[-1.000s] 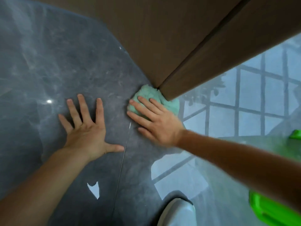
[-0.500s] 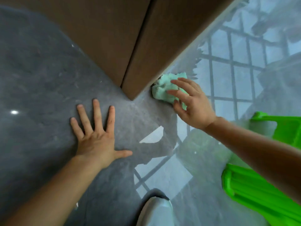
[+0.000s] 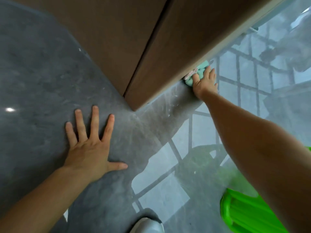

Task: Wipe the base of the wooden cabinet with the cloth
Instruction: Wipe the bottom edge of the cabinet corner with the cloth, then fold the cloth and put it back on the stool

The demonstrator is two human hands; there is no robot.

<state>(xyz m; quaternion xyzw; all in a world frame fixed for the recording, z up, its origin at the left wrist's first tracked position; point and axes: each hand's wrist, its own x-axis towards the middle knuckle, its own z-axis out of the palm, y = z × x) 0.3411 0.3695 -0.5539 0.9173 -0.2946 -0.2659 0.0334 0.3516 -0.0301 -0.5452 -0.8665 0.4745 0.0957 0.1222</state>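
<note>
The brown wooden cabinet (image 3: 127, 41) fills the top of the view, its lower corner meeting the floor near the centre. A mint-green cloth (image 3: 201, 69) with a pinkish edge is pressed against the cabinet's right-hand base. My right hand (image 3: 204, 80) lies on the cloth with the arm stretched far forward, and most of the cloth is hidden under the fingers. My left hand (image 3: 89, 148) rests flat on the grey floor with its fingers spread, in front of the cabinet corner and holding nothing.
The glossy grey stone floor (image 3: 42, 81) mirrors a window grid on the right. A bright green plastic object (image 3: 244, 214) sits at the lower right under my right arm. A white rounded object (image 3: 146, 226) shows at the bottom edge.
My right hand has slid the cloth from the cabinet corner along the right-hand base, farther away from me. The view has shifted; my left hand stays planted on the floor.
</note>
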